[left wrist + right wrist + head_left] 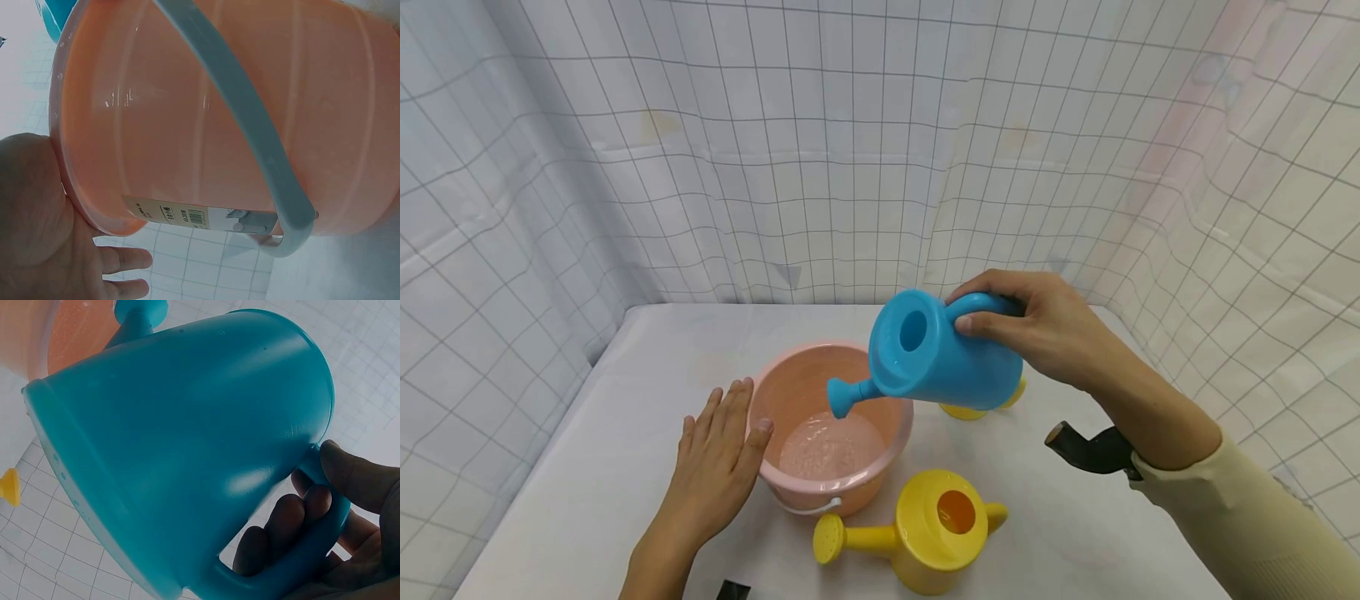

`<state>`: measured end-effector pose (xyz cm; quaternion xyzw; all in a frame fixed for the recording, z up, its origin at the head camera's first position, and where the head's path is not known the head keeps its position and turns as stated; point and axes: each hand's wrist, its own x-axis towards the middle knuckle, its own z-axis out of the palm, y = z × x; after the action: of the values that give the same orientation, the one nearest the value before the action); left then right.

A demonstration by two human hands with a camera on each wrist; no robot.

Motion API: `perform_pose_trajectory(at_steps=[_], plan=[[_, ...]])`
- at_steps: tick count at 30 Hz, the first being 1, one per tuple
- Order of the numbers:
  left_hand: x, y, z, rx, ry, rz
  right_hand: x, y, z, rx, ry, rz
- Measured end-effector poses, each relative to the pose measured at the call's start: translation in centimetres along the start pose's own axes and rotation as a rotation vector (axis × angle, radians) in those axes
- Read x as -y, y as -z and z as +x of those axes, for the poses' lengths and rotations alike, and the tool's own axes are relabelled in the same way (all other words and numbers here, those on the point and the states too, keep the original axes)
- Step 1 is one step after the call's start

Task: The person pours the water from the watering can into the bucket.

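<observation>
A blue watering can (977, 362) is tilted with its spout over the pink bucket (897, 433). My right hand (1037, 321) grips the can by its handle; in the right wrist view the fingers wrap through the handle (294, 565). Against the bucket's left rim rests my left hand (722, 458), its fingers straight. Water (831, 446) lies in the bottom of the bucket. In the left wrist view the bucket's outer wall (162, 125) carries a pale handle (250, 128) and a paper label (181, 214).
A yellow watering can (925, 575) stands in front of the bucket, its spout pointing left. Another yellow object (962, 412) sits behind the blue can, mostly hidden. White gridded cloth (880, 167) walls the white table (662, 358) on the back and sides.
</observation>
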<state>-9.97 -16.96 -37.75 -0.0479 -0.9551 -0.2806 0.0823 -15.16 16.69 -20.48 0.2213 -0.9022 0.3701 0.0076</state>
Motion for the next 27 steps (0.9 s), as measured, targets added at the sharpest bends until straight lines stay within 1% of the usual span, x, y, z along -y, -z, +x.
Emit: perform_pose_trajectory(at_steps=[13,20,27], plan=[[-0.01,-0.08,-0.05,-0.011,0.0,0.0,-0.03,-0.04,0.05,0.006,0.001,-0.005],[-0.05,-0.05,0.0,0.0,0.007,0.003,-0.05,-0.05,0.05,0.01,0.004,-0.003],[-0.02,-0.07,0.04,-0.002,0.004,0.003,-0.07,-0.1,0.15,0.006,0.011,-0.011]])
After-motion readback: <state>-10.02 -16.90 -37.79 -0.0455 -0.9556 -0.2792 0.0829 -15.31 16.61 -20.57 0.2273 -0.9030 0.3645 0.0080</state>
